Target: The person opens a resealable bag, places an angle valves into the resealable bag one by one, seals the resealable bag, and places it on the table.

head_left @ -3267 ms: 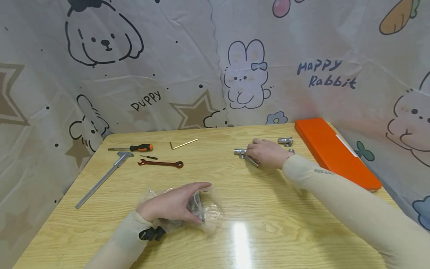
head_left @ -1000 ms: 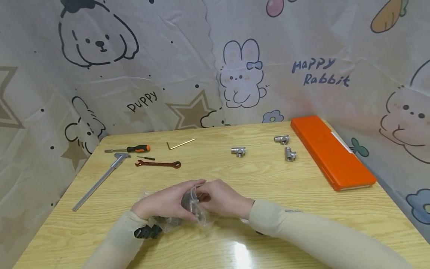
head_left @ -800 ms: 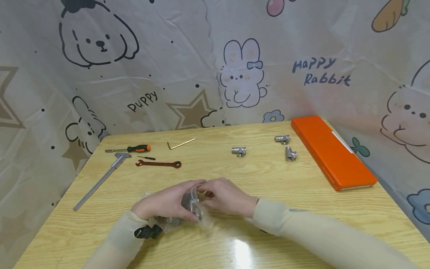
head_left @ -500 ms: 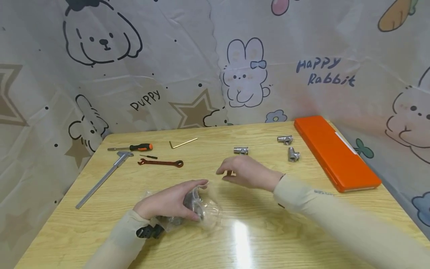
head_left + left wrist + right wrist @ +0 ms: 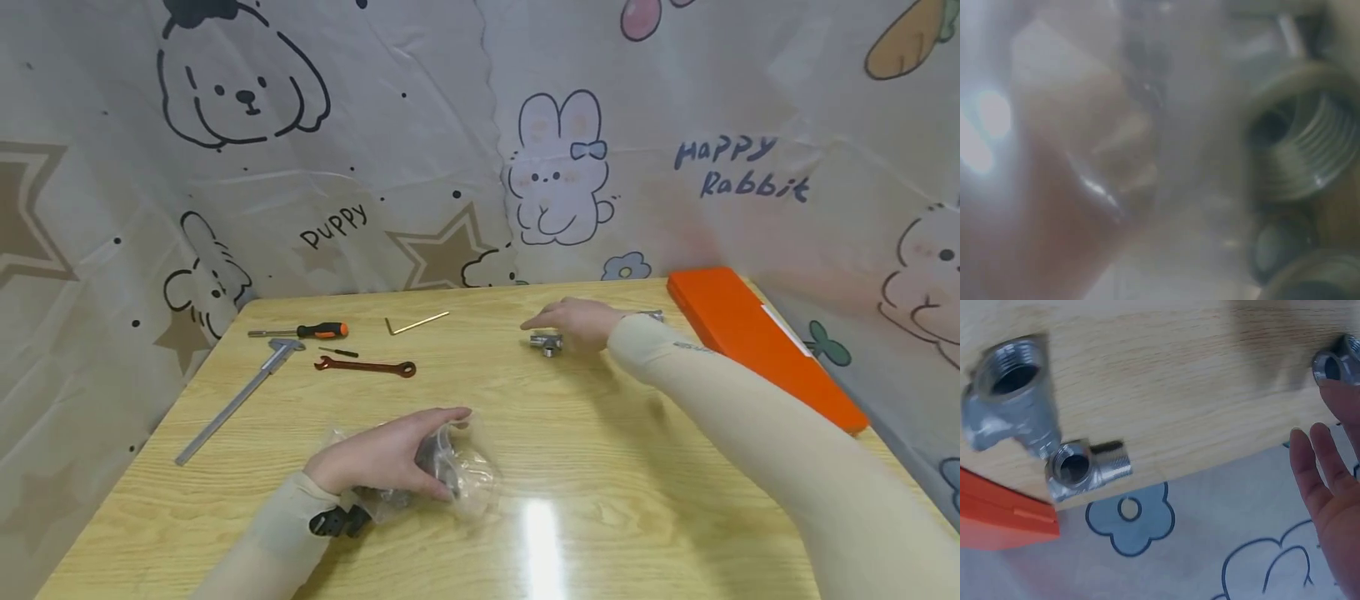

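My left hand grips a clear plastic bag at the front middle of the table, thumb and fingers round its mouth. Through blurred plastic, the left wrist view shows metal pipe fittings with inner threads. At the back, my right hand hovers with fingers spread beside a silvery tee fitting. In the right wrist view its thumb overlaps that tee, fingers apart from it. Two more threaded tees, one larger in view and one farther, lie by the orange case; the right arm mostly hides them in the head view.
An orange case lies along the right edge. At the back left are a screwdriver, a caliper, a red-brown wrench, a small dark bit and a gold hex key. A printed curtain hangs behind.
My right hand has left the bag's mouth and moved back and right to the tee. A metal piece under it 3.3 s ago is gone from the tabletop. My left hand keeps its hold.
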A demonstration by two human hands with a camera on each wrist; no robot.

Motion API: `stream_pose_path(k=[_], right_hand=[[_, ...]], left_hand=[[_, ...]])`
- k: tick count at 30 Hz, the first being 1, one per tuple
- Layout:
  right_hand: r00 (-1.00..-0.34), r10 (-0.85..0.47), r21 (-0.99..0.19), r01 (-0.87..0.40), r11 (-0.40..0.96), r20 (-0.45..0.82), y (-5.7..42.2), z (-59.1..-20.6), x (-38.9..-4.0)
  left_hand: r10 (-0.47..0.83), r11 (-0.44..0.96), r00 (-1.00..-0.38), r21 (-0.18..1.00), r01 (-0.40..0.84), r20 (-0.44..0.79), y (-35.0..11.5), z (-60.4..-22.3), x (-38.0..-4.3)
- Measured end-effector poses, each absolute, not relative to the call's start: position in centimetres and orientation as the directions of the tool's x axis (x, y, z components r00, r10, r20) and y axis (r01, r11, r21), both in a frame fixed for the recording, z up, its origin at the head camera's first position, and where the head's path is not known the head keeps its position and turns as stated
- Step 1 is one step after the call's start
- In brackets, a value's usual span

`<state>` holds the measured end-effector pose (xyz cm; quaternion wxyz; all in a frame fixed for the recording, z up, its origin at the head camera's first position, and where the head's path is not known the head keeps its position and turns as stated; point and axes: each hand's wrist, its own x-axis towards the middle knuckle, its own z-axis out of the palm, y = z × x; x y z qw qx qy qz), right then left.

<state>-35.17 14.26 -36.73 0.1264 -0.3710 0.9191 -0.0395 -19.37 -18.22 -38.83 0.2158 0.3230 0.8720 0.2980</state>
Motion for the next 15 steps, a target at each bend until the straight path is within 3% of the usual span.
stream_pose_path(k=[8, 15], right_hand=[[-0.693, -0.676, -0.158, -0.659, 0.735, -0.252, 13.8, -37.8, -36.3], [-0.707, -0.677, -0.163, -0.657, 0.736, -0.204, 14.2, -38.4, -36.8]], left_hand=[[0.7, 0.603, -0.691, 0.669, 0.435, -0.182, -18.0, -38.9, -19.4], [0.689, 0.611, -0.699, 0.672, 0.42, -0.19, -18.1, -38.9, -19.5]])
